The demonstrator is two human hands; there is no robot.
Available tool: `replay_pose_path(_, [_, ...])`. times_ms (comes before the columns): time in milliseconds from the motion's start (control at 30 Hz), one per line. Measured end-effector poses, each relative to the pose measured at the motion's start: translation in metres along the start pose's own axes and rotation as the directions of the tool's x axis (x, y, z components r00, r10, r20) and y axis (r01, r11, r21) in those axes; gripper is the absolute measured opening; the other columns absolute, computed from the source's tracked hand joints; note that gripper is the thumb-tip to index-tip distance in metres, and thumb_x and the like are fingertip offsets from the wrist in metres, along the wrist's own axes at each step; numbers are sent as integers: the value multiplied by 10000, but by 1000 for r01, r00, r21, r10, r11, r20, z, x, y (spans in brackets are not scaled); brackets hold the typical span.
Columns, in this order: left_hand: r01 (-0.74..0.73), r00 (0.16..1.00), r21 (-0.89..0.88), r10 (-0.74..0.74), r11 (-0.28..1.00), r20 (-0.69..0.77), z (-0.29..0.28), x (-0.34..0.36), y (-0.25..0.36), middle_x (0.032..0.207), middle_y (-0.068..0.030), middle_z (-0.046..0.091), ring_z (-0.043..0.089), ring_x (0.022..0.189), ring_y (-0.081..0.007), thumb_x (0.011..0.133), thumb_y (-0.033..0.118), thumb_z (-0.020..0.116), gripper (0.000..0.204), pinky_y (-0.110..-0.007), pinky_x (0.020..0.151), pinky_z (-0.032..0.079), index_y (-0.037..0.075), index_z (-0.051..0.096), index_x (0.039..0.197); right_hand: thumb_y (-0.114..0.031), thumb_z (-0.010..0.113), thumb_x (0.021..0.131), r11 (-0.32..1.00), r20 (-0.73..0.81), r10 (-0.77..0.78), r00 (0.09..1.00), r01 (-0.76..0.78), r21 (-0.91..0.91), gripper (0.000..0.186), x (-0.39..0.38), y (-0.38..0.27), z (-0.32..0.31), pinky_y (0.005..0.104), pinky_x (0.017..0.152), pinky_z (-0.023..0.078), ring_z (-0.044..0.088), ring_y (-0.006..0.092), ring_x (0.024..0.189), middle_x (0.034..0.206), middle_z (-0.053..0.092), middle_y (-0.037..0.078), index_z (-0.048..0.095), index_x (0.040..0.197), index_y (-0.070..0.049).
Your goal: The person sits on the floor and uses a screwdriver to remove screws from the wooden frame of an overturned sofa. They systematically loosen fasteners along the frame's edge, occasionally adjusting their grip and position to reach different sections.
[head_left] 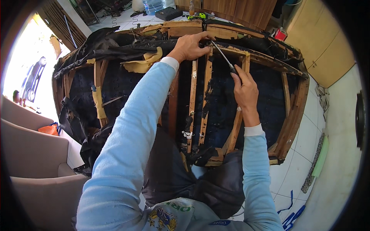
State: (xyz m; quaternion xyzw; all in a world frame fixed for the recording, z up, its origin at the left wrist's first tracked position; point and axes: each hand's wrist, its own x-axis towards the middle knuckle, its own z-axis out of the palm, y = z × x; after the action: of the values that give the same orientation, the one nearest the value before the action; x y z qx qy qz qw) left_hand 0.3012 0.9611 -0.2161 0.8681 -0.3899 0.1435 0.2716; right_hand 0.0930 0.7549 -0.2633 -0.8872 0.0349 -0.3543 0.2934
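Note:
My right hand (pixel 245 89) is closed round the dark handle of a screwdriver (pixel 222 53). The metal shaft slants up and to the left, its tip at the far rail of a wooden furniture frame (pixel 192 90). Beside that tip, my left hand (pixel 191 45) lies over the rail, thumb and forefinger spread apart; its other fingers are partly hidden. Torn black fabric (pixel 115 49) hangs along the rail, left of my left hand. A piece of yellowish foam (pixel 142 63) sticks out below it. Splintered edges and black scraps show along the slats.
Grey upholstered seats (pixel 36 148) stand at the left, near an orange item (pixel 48 129). Beyond the frame lie a black case (pixel 169 14) and a blue water bottle (pixel 152 5). Blue straps (pixel 293 217) and a green strip (pixel 319 159) lie on the right-hand floor.

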Motion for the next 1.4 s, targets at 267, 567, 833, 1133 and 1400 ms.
replay_pose_path(267, [5,1000,17,-5,1000,-15,1,1,0,1251,-76,815,760,1101,-393,906,517,697,483,-498,980,579,312,698,1343,-344,584,1122,928,322,245,915,-317,195,394,15,-8,-11,437,751,575,750,403,792,813,751,191,772,1281,-37])
replay_pose_path(567, [67,993,33,-70,997,94,-2,11,1,1336,-36,793,749,1170,-343,912,557,668,532,-454,1006,562,280,707,1365,-363,541,1132,961,243,261,934,-275,24,409,23,-9,-13,481,791,553,741,391,818,771,724,169,773,1187,-31])
replay_pose_path(833, [83,986,17,-84,996,142,-4,12,-3,1389,-30,775,736,1242,-288,917,542,680,538,-430,1043,547,286,700,1391,-472,548,1148,652,600,396,695,-673,350,507,27,-6,-18,299,457,377,538,121,519,663,585,14,774,1213,-22])
replay_pose_path(1133, [68,989,40,-73,997,127,-4,10,-1,1402,-36,767,732,1259,-281,922,523,676,539,-428,1039,552,305,686,1414,-540,521,1160,159,838,286,465,-885,437,533,25,-3,-16,225,406,290,415,50,505,667,450,-58,671,1351,-66])
replay_pose_path(1400, [63,987,-8,-61,998,150,-5,13,-9,1357,-86,778,743,1240,-309,902,441,625,550,-427,1065,560,285,703,1424,-485,517,1170,-676,839,-214,500,-696,242,480,-14,-14,48,242,375,270,368,64,487,662,404,-74,636,1386,-74])
